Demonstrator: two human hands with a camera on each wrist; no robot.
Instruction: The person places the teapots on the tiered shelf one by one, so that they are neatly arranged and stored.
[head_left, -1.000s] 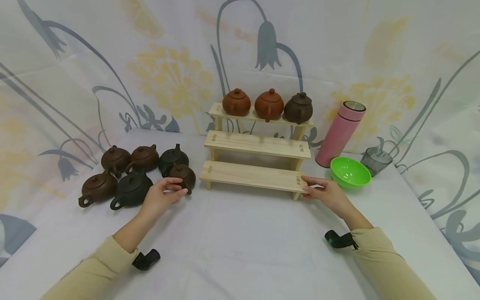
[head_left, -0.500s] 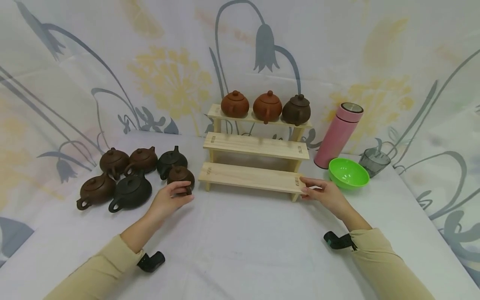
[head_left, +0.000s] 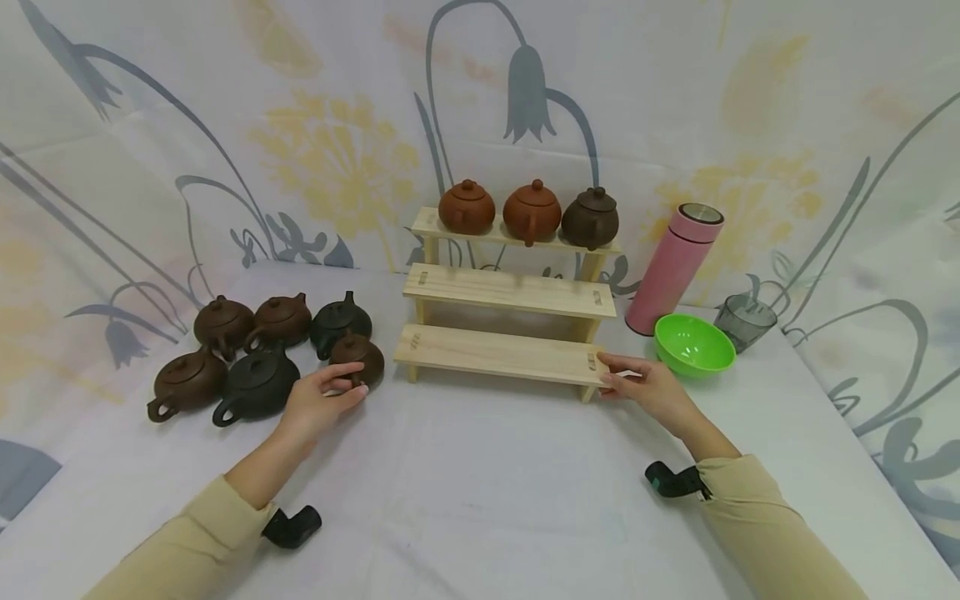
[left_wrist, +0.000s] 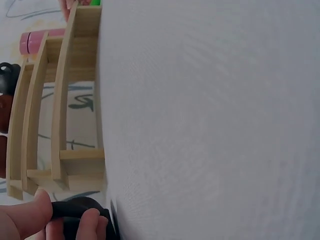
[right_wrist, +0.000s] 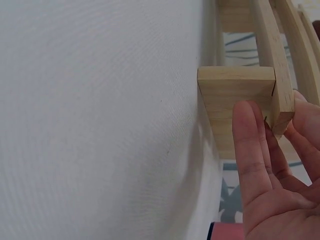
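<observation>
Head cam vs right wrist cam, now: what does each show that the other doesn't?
Only head: the left hand pinching the brown teapot, the green bowl and the grey cup.

Only right wrist: the palm side of the right hand.

Both: that hand gripping the end of the lowest shelf of the wooden stand. The pink flask is probably shared too; the wrist view catches just a pink piece.

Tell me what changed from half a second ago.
The left hand moved left, back to the nearest brown teapot; whether it has taken hold is unclear. The right hand still holds the wooden rack; nothing else visibly moved.
</observation>
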